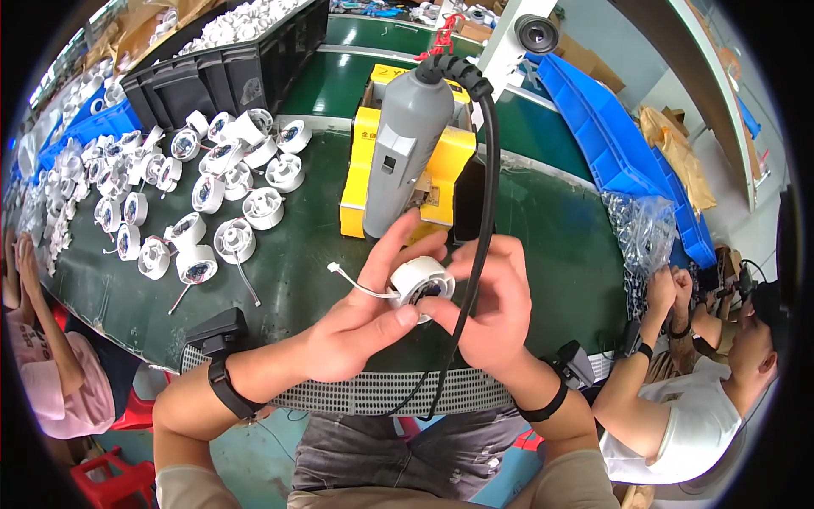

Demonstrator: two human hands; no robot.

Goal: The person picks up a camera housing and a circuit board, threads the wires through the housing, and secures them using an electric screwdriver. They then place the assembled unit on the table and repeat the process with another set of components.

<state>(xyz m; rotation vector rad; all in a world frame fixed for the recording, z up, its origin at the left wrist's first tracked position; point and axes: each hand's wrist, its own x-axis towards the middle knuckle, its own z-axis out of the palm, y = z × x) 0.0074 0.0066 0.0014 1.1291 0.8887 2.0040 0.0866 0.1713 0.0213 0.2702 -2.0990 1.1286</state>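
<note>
A person's two bare hands meet over the near edge of a dark green table [560, 246], holding a small round white plastic part [418, 284] between them. The left hand [356, 327] cups the part from below and the left, its thumb pressed against the lower rim and its fingers stretched up behind it. The right hand [496, 314] closes on the part from the right, fingertips curled onto the open dark centre. A thin white wire [356, 284] trails out of the part to the left, past the left fingers. A black cable [479, 220] hangs down across the right fingers, coming from a grey power tool [407, 140] suspended just above both hands, in front of a yellow box [360, 161]. Farther left of the left hand, many similar white round parts [212, 195] are scattered on the table.
</note>
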